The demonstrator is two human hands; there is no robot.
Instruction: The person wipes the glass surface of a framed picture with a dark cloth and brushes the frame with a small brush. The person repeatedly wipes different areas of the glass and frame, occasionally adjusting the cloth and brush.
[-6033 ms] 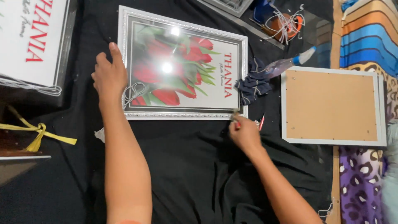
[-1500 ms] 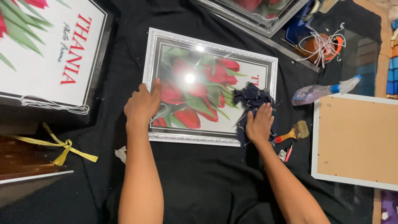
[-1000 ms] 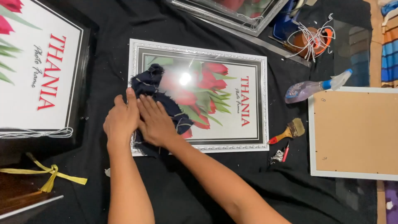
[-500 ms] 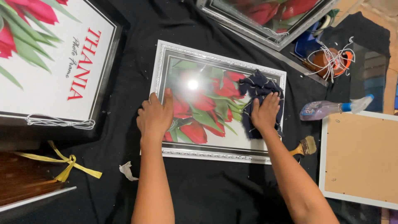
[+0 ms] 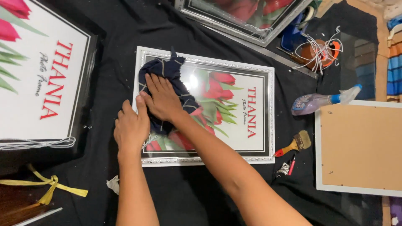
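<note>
A silver-framed picture of red tulips lies flat on black cloth. My right hand presses a dark blue rag flat against the glass near the frame's upper left corner, my arm crossing over the picture. My left hand rests with its fingers together on the frame's left edge, holding it down, just below and beside my right hand.
A large black-framed print lies at the left, another silver frame at the top. A spray bottle, a paintbrush and small tools lie right of the picture. A frame lies face down at the right; yellow ribbon lower left.
My right hand has swept the rag from the picture's right side across the glass to its upper left. My left hand has stayed on the left edge.
</note>
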